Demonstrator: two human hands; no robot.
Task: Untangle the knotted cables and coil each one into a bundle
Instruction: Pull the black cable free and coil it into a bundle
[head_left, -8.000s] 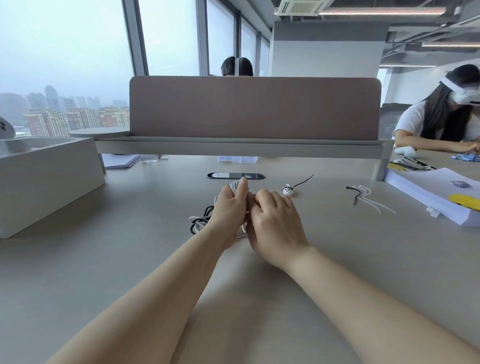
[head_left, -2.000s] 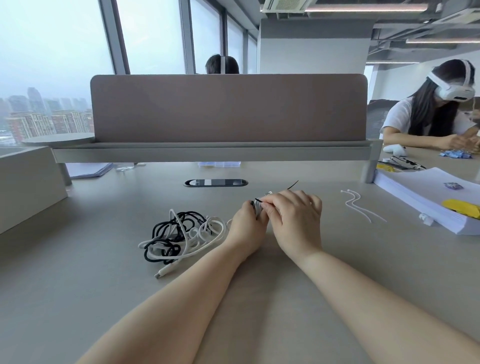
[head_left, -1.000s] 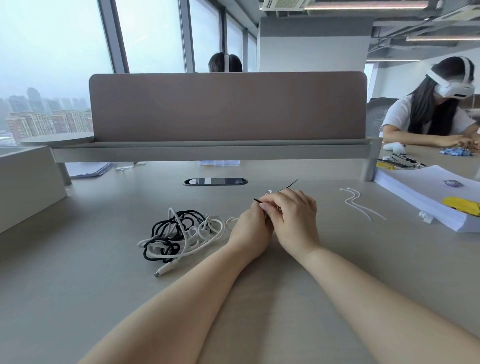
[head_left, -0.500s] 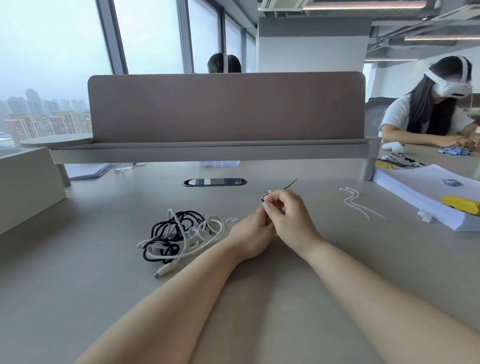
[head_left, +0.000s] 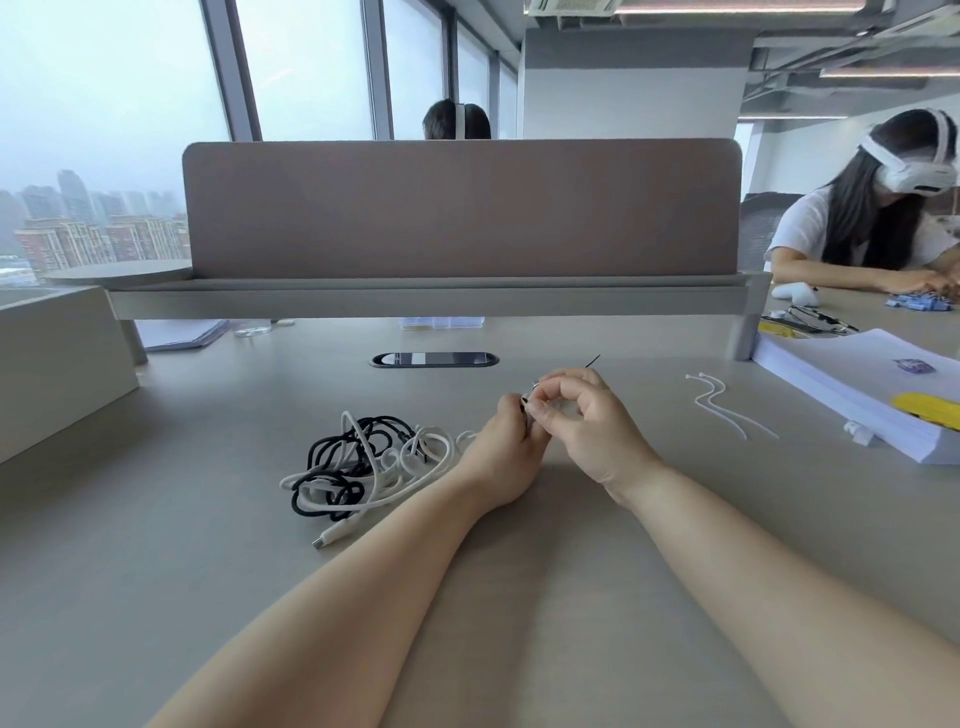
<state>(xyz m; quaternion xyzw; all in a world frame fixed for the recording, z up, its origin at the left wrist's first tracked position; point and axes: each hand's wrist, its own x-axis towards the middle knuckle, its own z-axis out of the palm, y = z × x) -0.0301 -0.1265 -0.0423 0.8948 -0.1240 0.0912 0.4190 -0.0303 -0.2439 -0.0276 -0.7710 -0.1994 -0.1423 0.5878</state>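
A tangle of black and white cables (head_left: 363, 467) lies on the desk left of my hands, with a white USB plug (head_left: 332, 535) sticking out toward me. My left hand (head_left: 506, 452) is closed over a small white cable bundle (head_left: 466, 436), which is mostly hidden under the palm. My right hand (head_left: 592, 431) touches it fingertip to fingertip, thumb and forefinger pinching a thin black tie (head_left: 524, 404). Behind the fingers another black tie end (head_left: 593, 360) pokes up.
Two white zip ties (head_left: 722, 405) lie to the right, beside a white paper stack (head_left: 857, 395). A cable grommet (head_left: 434, 359) is set in the desk ahead, below a brown divider (head_left: 457, 208). A grey box (head_left: 57, 364) stands at left. A person sits at far right.
My right hand has uncurled from over the left and now pinches the tie with thumb and forefinger raised. The left hand stays put. The tangle has not moved.
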